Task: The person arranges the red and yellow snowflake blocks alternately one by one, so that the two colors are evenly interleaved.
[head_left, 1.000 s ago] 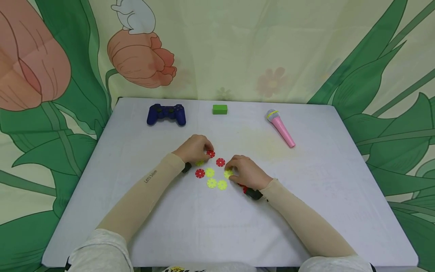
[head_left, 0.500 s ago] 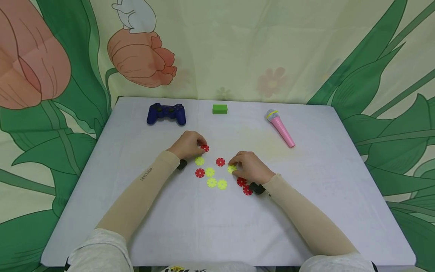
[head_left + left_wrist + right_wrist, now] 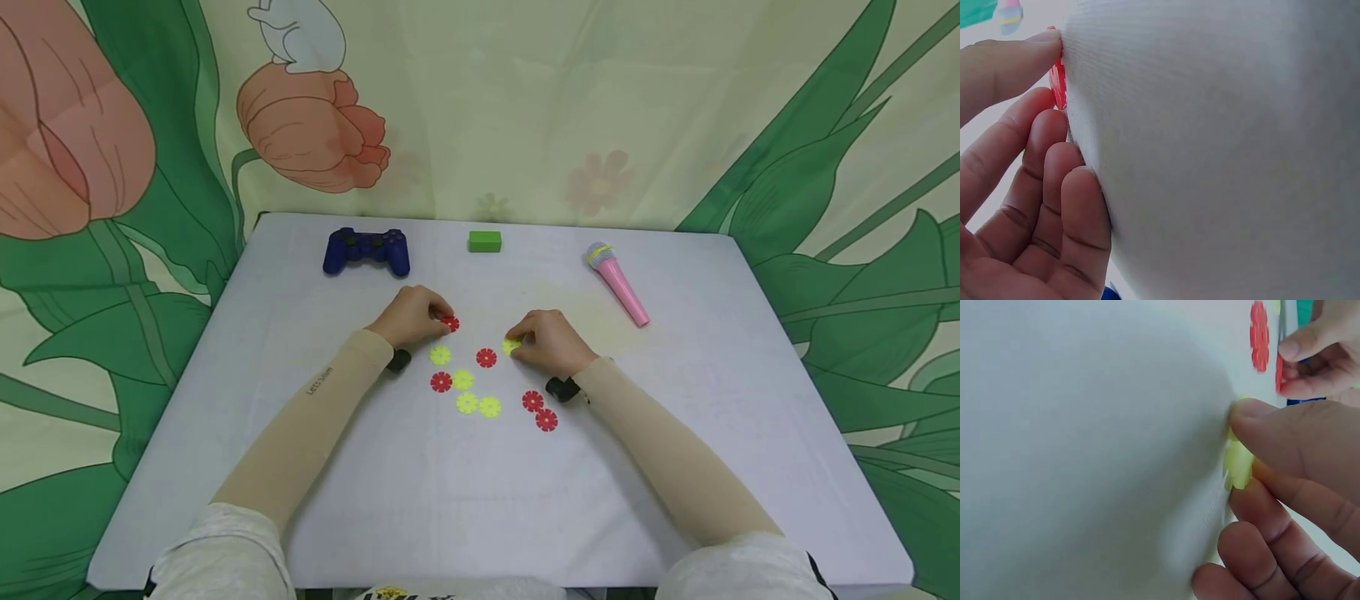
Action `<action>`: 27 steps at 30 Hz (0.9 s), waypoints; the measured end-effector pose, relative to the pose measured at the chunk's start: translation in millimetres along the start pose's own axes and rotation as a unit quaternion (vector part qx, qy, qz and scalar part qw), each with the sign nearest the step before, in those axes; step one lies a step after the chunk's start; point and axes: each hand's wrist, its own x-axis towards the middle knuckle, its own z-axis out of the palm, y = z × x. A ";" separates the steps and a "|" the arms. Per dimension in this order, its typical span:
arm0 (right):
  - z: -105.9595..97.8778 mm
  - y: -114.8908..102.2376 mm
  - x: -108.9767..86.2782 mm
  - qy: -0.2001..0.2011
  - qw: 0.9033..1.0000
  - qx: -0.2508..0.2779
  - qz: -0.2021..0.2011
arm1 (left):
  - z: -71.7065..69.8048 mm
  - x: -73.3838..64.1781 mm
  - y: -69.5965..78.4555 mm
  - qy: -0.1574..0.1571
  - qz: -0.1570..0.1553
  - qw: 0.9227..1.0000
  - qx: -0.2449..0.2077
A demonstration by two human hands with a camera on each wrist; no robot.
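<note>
My left hand [image 3: 408, 317] pinches a red notched plastic disc [image 3: 452, 323] between thumb and index finger, close over the white table. The left wrist view shows this red disc [image 3: 1058, 87] edge-on at the fingertips. To the right, my right hand [image 3: 557, 343] holds a yellow notched disc [image 3: 510, 346] by thumb and fingers; the right wrist view has the yellow disc [image 3: 1239, 465] partly covered by the thumb. Between and below the hands lie loose discs: a red one [image 3: 486, 357], another red one [image 3: 441, 382], and several yellow ones [image 3: 463, 380]. Two touching red discs [image 3: 546, 419] lie below my right hand.
Along the back of the white table [image 3: 420, 500] are a dark blue game controller [image 3: 367, 252], a green block [image 3: 484, 242] and a pink toy microphone [image 3: 618, 285]. A patterned cloth [image 3: 510, 108] with flowers and leaves hangs behind.
My left hand has moved up and left with the red disc, uncovering a yellow one. My right hand has moved away from me with its yellow disc, revealing the two red discs below.
</note>
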 end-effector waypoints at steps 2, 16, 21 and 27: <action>0.4 0.9 4.9 0.004 1.000 -0.002 -0.003 | 0.6 0.5 -0.8 0.000 0.001 1.000 -0.001; 5.1 -6.8 36.0 0.004 1.000 0.008 0.010 | 1.1 1.6 1.3 0.010 0.004 1.000 0.008; 7.6 -9.0 49.2 -0.001 1.000 0.010 0.009 | -0.7 3.5 0.9 0.020 0.008 1.000 0.015; 9.6 -15.3 60.9 -0.011 1.000 0.010 0.014 | -4.0 4.7 1.7 0.024 -0.001 1.000 0.021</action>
